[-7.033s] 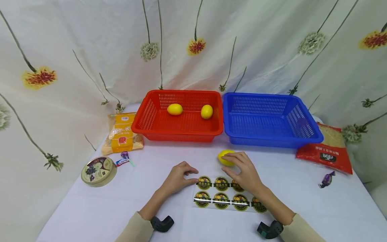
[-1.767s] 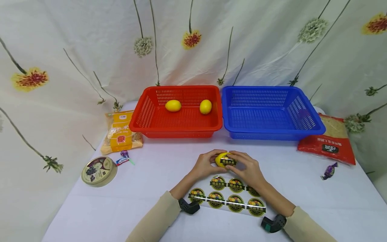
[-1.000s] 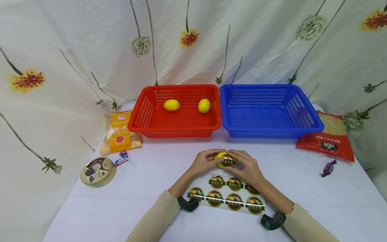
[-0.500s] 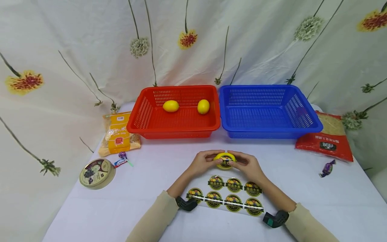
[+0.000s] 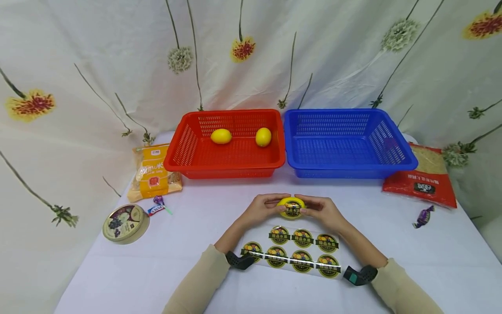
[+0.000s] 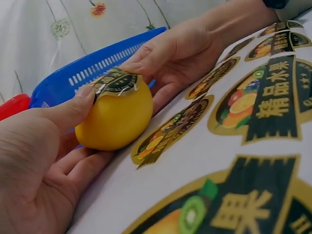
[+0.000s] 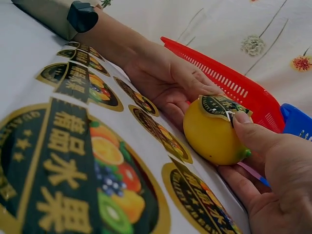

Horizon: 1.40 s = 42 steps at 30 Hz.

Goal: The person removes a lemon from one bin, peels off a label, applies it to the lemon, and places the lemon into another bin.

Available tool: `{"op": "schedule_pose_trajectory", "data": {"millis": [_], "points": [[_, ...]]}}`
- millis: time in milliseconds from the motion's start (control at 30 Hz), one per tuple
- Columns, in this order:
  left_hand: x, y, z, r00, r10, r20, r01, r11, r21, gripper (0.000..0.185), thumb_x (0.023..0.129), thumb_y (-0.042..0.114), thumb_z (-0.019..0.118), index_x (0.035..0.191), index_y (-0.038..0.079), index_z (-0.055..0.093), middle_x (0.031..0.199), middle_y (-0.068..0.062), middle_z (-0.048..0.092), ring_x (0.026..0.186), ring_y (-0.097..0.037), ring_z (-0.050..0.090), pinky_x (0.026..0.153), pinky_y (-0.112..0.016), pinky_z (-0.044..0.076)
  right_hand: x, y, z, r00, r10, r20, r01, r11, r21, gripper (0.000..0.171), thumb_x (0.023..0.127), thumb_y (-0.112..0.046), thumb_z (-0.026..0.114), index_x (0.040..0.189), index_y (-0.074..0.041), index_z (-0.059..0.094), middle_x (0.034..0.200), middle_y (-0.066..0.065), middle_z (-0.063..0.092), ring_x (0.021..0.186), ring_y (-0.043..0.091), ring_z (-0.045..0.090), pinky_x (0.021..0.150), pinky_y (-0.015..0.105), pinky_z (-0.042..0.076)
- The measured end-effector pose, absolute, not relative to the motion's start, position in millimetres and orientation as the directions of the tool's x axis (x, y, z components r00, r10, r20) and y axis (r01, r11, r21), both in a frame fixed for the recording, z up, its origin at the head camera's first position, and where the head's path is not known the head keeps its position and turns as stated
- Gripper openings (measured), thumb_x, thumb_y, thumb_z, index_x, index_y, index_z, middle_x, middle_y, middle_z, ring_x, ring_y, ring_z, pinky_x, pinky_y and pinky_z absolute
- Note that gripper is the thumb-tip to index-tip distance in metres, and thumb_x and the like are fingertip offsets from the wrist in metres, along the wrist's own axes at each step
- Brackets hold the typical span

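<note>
A yellow lemon (image 6: pixel 119 122) is held low over the table between both hands in the head view. A round dark sticker (image 5: pixel 292 210) with gold lettering lies over its near side; in the wrist views part of its edge lifts from the peel. My left hand (image 5: pixel 259 210) grips the lemon's left end, thumb on the sticker's edge and fingers underneath. The right hand (image 5: pixel 325 212) holds the other end, its thumb (image 7: pixel 248 127) pressing the opposite edge of the sticker. Just below both hands lies a sheet of stickers (image 5: pixel 259 234), with a bare place at its upper left.
Behind the hands stand a red basket (image 5: pixel 223 169) holding two lemons (image 5: pixel 221 136) and a blue basket (image 5: pixel 351 168). An orange food bag (image 5: pixel 154 176), a round tin (image 5: pixel 124 223) and small sweets lie left; a red food bag (image 5: pixel 425 185) and purple sweet (image 5: pixel 424 216) lie right.
Seven seconds ago the lemon lay under the right hand, with the left at the sheet's upper-left sticker. Both hands now hold the stickered lemon; the right thumb has shifted to the sticker's right edge.
</note>
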State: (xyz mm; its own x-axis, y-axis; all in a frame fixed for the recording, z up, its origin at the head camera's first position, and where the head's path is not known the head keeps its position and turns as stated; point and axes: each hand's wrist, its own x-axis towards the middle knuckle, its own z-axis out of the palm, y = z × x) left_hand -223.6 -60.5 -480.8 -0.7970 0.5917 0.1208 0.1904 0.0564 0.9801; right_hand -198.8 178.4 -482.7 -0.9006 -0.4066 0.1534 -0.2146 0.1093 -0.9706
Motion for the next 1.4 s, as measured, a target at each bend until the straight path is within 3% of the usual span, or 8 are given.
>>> {"op": "schedule_pose_trajectory", "data": {"millis": [233,367,467,633,1133,1400], "points": [[-217,-61,-480,-0.744,0.625,0.238,0.295,-0.012,0.955,0.051,0.082,-0.001,0.067,0.13,0.002,0.05,0.13,-0.014,0.051,0.113,-0.023,0.054,0.091,-0.034,0.046,-198,179,-483,-0.902,-0.405,0.149,-0.211,0.113,-0.971,0.044,0.083,-0.014,0.069,0.124,-0.003,0.057,0.123,0.01,0.058,0.109,0.014,0.056,0.091,0.025,0.044],[-210,-54,-474,-0.691,0.627,0.361,0.577,0.177,0.797,0.052,0.078,0.017,0.075,0.126,0.015,0.056,0.127,-0.001,0.054,0.115,-0.012,0.051,0.096,-0.031,0.042,-197,179,-482,-0.903,-0.399,0.16,-0.22,0.11,-0.969,0.043,0.084,-0.013,0.068,0.124,-0.002,0.058,0.123,0.01,0.058,0.109,0.014,0.056,0.091,0.024,0.044],[-211,-53,-477,-0.649,0.635,0.419,0.708,0.303,0.638,0.049,0.079,0.028,0.074,0.125,0.025,0.057,0.125,0.006,0.053,0.119,-0.008,0.045,0.099,-0.03,0.038,-196,179,-481,-0.902,-0.4,0.163,-0.227,0.117,-0.967,0.042,0.084,-0.013,0.068,0.124,-0.002,0.058,0.122,0.009,0.059,0.109,0.014,0.056,0.091,0.023,0.044],[-211,-53,-478,-0.647,0.634,0.424,0.727,0.344,0.595,0.045,0.083,0.029,0.07,0.126,0.027,0.057,0.124,0.004,0.054,0.117,-0.009,0.047,0.096,-0.031,0.041,-196,178,-480,-0.904,-0.396,0.161,-0.227,0.123,-0.966,0.043,0.083,-0.014,0.069,0.123,-0.003,0.058,0.122,0.01,0.059,0.109,0.014,0.056,0.091,0.023,0.044],[-213,-51,-477,-0.664,0.613,0.429,0.712,0.343,0.612,0.045,0.08,0.03,0.072,0.123,0.025,0.059,0.122,0.006,0.056,0.115,-0.006,0.048,0.098,-0.029,0.04,-196,178,-480,-0.903,-0.396,0.166,-0.233,0.126,-0.964,0.042,0.084,-0.005,0.066,0.125,0.001,0.056,0.124,0.014,0.056,0.107,0.011,0.056,0.088,0.022,0.045],[-215,-52,-480,-0.683,0.601,0.416,0.675,0.299,0.675,0.045,0.079,0.029,0.073,0.123,0.025,0.06,0.122,0.008,0.057,0.115,-0.006,0.049,0.098,-0.029,0.039,-197,183,-480,-0.87,-0.474,0.137,-0.225,0.134,-0.965,0.043,0.09,-0.015,0.06,0.131,-0.006,0.051,0.132,0.009,0.051,0.117,0.017,0.05,0.097,0.022,0.039]]}}
